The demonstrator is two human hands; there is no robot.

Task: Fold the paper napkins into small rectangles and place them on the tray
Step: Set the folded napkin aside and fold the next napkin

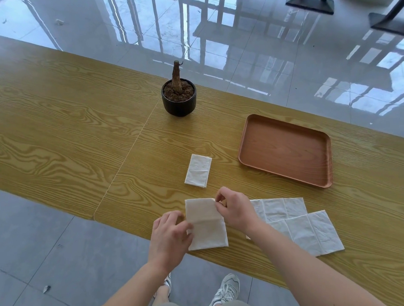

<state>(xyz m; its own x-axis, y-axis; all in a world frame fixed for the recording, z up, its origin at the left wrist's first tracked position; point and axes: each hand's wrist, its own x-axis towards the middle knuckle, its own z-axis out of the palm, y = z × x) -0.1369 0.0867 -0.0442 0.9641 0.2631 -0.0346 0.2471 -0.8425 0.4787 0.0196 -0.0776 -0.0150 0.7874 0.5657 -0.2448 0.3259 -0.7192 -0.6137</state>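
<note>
The tray (246, 137) lies bare, well beyond my hands. The napkin (206, 231) lies at the table's near edge: I judge it light, limp and easily torn, best taken at corners. My right hand (236, 211) pinches its far corner; my left hand (170, 235) presses its left edge.

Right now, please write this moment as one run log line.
stage: folding | both hands grip napkin being folded | folded napkin on table | tray empty | flat napkins waiting
</note>
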